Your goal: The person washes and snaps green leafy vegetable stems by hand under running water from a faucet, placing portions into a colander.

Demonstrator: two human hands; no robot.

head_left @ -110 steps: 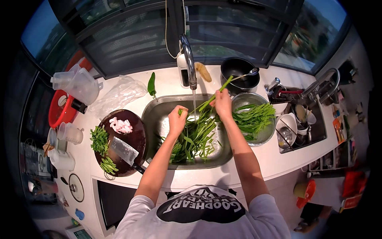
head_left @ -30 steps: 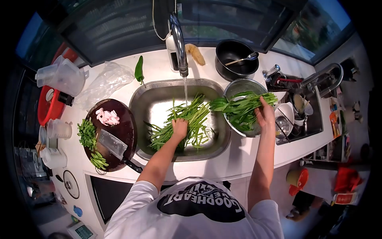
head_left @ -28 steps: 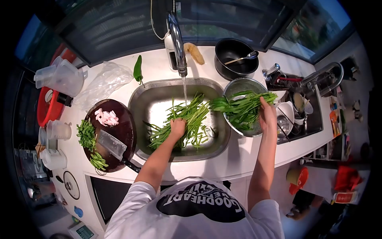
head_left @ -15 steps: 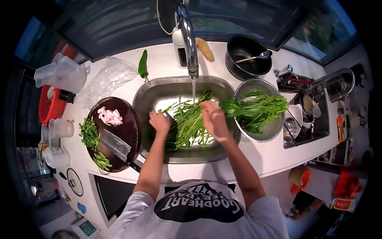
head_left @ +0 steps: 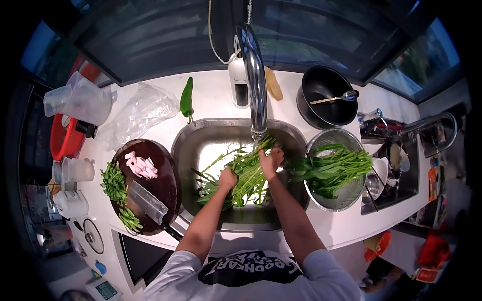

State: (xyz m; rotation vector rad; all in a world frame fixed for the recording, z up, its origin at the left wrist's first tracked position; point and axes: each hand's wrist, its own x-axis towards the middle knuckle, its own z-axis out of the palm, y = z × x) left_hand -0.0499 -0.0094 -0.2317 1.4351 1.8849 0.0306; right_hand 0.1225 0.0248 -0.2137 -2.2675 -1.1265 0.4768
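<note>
Evidently L hand [head_left: 228, 178] & R hand [head_left: 271, 159] grasp long green leafy stems [head_left: 249, 179] in rounded steel sink [head_left: 241, 218], prob. so they lie beneath far curved chrome tap [head_left: 257, 83].

cleaver [head_left: 148, 202] on round board [head_left: 168, 173] | green pepper [head_left: 187, 98] | black pot [head_left: 324, 86], spoon [head_left: 347, 95] inside | plastic bag [head_left: 138, 114]

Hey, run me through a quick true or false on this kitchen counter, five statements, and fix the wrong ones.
1. The left hand and right hand both touch leafy stems in the sink. True.
2. The cleaver lies in the sink. False: the cleaver lies on the round cutting board.
3. The black pot stands farther from the person than the colander. True.
4. The colander has nothing in it. False: it holds a bundle of greens.
5. The green chili pepper lies outside the sink. True.
</note>
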